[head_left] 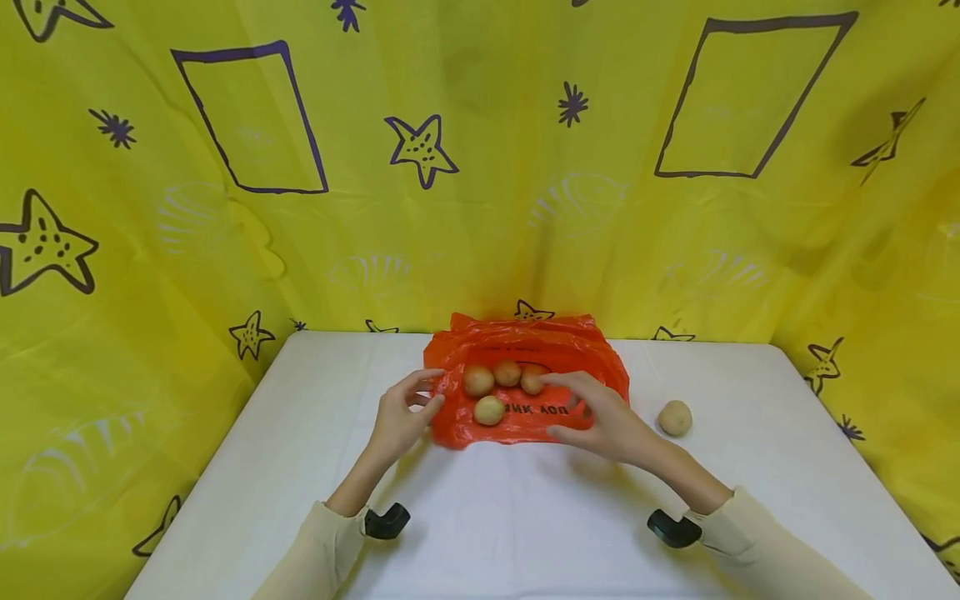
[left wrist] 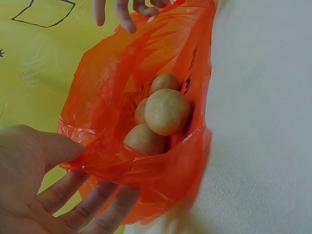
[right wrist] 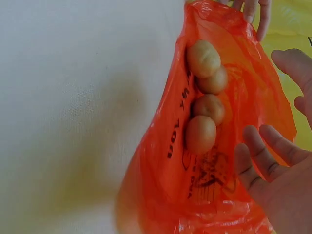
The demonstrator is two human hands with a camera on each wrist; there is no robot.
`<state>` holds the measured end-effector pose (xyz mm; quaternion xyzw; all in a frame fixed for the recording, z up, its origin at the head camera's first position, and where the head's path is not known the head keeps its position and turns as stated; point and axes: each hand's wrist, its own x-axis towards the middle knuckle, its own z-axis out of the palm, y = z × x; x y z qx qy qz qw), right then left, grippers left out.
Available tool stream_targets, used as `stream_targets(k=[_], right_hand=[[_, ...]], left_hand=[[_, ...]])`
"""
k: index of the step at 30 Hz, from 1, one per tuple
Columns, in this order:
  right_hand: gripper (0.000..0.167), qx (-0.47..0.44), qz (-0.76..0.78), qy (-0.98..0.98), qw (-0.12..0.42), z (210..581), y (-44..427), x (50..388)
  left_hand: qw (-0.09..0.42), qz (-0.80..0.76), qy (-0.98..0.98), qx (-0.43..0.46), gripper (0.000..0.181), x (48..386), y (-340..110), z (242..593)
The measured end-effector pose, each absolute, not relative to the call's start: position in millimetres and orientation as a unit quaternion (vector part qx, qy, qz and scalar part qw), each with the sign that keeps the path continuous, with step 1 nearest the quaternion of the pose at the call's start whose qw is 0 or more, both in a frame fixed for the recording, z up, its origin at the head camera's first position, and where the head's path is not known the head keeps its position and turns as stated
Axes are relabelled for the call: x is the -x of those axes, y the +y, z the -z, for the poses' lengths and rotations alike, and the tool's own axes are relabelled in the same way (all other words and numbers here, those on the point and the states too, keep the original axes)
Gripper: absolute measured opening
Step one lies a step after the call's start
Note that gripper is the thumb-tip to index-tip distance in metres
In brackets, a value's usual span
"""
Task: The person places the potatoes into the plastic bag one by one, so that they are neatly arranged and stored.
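Note:
A red plastic bag [head_left: 540, 429] lies with its mouth spread wide on the white table. Several potatoes [left wrist: 168, 112] rest inside it, the palest potato [head_left: 490, 410] closest to the bag's near edge. At the bag's left edge my left hand [head_left: 401, 417] holds the film, thumb on one side and fingers behind it [left wrist: 58, 180]. My right hand [head_left: 607, 417] hovers at the bag's right part, its fingers spread and holding nothing [right wrist: 287, 180]. One more potato [head_left: 675, 418] lies outside the bag, to the right of my right hand.
The white table [head_left: 247, 483] runs up to a yellow curtain [head_left: 480, 233] with drawn stars, which hangs behind and at both sides. Dark bands [head_left: 387, 522] sit on both wrists at the sleeve cuffs.

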<state>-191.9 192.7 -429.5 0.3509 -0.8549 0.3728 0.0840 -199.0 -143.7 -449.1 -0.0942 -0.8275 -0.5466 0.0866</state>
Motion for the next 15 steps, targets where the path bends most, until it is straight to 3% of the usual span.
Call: stream_targets(k=[7,15], right_hand=[[0.067,-0.353,-0.375,-0.846,0.14,428.1,213.1,188.9],[0.067,-0.32,-0.36,-0.86,0.167,421.3,240.1,181.0]], left_hand=[[0.09,0.549,-0.825,0.099,0.036,199.3,-143.2,449.0],[0.086,0.547,-0.827,0.094,0.036,198.5,-142.2,448.6]])
